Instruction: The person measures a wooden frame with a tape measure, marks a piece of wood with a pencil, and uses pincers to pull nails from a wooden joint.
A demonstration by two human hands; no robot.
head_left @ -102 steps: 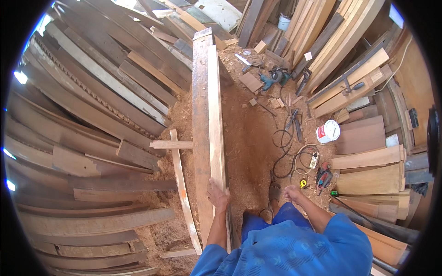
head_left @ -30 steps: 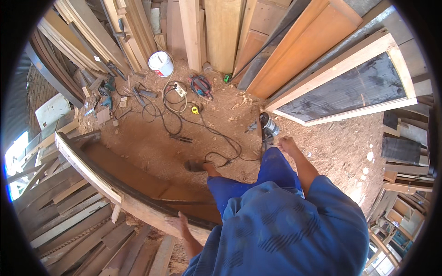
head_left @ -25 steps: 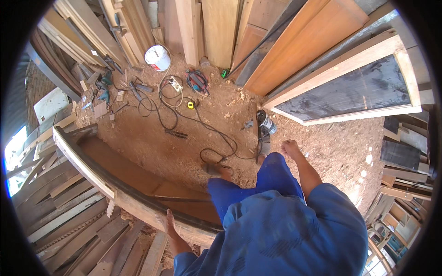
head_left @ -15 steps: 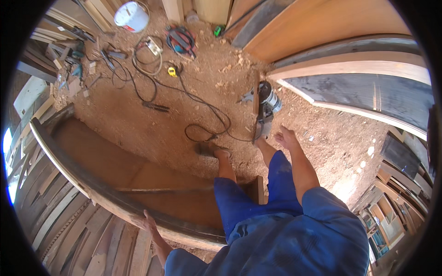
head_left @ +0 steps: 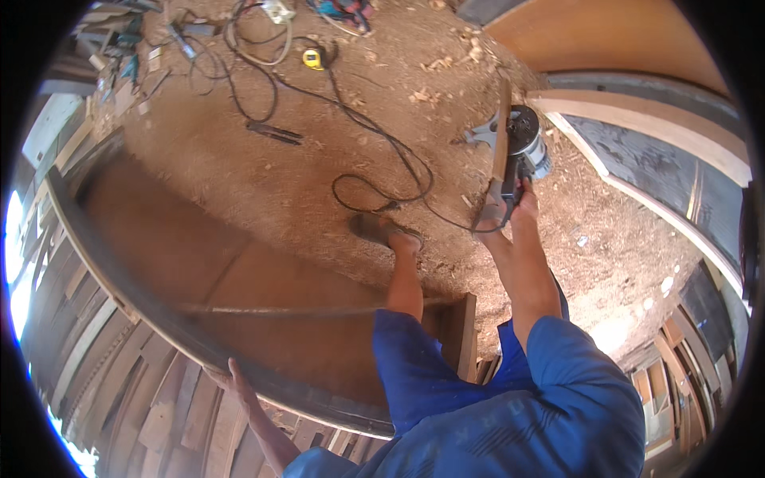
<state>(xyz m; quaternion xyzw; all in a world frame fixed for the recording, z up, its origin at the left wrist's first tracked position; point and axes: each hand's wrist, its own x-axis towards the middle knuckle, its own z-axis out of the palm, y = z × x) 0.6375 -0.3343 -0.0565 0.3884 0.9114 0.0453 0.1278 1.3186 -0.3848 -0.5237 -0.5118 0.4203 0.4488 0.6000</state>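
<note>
A long brown framed wooden panel (head_left: 271, 346) with a crossrail runs from the left to my legs, its edge bent by the lens. My left hand (head_left: 241, 390) is at its outer edge, gripping the rim with the fingers partly hidden. On the floor at my right foot stands a corded power tool (head_left: 522, 139), like an electric hand planer, with a black body and a pale motor housing. A narrow wooden strip (head_left: 502, 131) stands along its side. My right hand (head_left: 523, 205) is closed around the tool's rear handle; its fingers show only in part.
The tool's black cord (head_left: 398, 151) loops over the shavings-covered floor. A yellow tape measure (head_left: 312, 58) and a white power socket (head_left: 279, 10) lie farther off. Large panels (head_left: 669, 171) lean at the right; stacked boards (head_left: 151, 398) fill the lower left.
My right hand has moved from beside the power tool onto its handle. My left hand stays on the panel's edge. The view has shifted, so the floor things appear higher or farther right.
</note>
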